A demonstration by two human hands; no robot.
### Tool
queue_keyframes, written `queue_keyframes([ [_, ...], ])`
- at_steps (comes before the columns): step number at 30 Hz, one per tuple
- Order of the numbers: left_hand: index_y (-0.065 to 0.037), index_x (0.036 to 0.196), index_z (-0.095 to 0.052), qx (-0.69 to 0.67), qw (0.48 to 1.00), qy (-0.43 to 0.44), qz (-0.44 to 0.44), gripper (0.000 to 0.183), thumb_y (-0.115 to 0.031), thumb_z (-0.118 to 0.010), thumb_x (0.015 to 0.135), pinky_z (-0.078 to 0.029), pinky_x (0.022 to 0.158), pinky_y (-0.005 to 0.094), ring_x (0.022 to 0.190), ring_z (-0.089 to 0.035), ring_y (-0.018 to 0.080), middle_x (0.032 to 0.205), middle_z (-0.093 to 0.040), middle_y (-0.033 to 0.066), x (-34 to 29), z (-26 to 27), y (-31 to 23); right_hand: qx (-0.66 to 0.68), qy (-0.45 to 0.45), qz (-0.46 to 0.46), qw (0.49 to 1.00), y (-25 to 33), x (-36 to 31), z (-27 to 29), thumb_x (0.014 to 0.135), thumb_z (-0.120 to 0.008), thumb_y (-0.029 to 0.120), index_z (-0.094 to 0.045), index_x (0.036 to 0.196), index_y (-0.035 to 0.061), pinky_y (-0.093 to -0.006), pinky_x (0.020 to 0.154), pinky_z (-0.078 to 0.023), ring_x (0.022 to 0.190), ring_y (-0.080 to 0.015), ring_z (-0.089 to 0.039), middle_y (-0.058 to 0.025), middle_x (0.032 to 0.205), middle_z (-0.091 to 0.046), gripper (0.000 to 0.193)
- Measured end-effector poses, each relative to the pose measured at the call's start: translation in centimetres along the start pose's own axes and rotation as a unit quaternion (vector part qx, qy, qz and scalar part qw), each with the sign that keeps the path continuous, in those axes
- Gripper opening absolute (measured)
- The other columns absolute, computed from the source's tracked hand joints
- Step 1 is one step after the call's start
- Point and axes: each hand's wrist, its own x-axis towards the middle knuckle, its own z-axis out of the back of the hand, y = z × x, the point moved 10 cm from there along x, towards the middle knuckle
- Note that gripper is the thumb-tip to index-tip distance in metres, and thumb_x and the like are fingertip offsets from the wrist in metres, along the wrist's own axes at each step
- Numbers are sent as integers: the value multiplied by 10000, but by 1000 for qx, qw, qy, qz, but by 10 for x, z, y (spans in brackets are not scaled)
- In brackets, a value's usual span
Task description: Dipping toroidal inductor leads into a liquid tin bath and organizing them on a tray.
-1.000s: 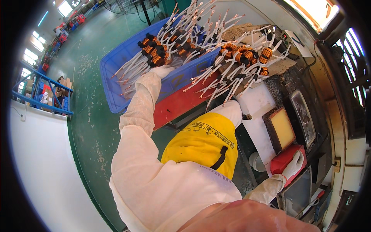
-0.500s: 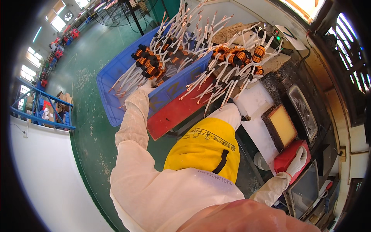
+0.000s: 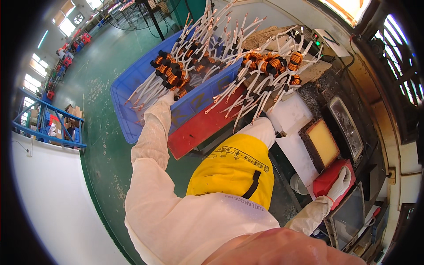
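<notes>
My left hand (image 3: 167,97), in a pale glove, reaches over the near wall of a blue plastic crate (image 3: 128,126). Its fingers meet a wire-wound toroid coil (image 3: 183,92) there and are mostly hidden, so their grip cannot be made out. Several other copper coils (image 3: 170,70) with black wraps and white sleeved leads ending in copper lugs fill the crate. Far to the right, my right hand (image 3: 339,184), also gloved, lies with fingers stretched out on a red block-like object (image 3: 324,181).
More coils (image 3: 270,64) sit at the bench's back beside the crate. A dark-rimmed tray of yellowish material (image 3: 322,145) and a silvery trough (image 3: 345,128) stand on the right. Below the crate is a red board (image 3: 194,137). A control box (image 3: 329,43) shows a green light.
My left hand has shifted very slightly at the coil in the crate. The right hand stays on the red object.
</notes>
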Motion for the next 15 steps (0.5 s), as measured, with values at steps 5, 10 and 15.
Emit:
queue_keyframes([
  [5,-103,1417,-428,13,999,17,44,858,-556,-714,747,-439,1009,452,1235,-580,403,1292,-620,259,-19,3,-13,-1,-3,1,1000,3,-2,1,1008,-618,160,-664,1159,-24,-251,896,-513,990,-130,-646,-74,1084,-703,243],
  [10,-122,1441,-408,38,999,-5,27,858,-586,-688,776,-445,997,453,1201,-596,415,1266,-628,270,3,-7,3,-2,3,13,1000,2,1,1,1009,-620,177,-666,1167,-11,-246,884,-516,989,-127,-646,-69,1092,-701,250],
  [15,-122,1490,-380,22,1000,2,-17,901,-589,-679,779,-455,991,453,1197,-601,404,1279,-629,257,1,-7,-11,-36,7,18,999,2,1,2,1013,-616,199,-664,1175,-1,-241,881,-520,988,-123,-646,-64,1105,-697,262],
])
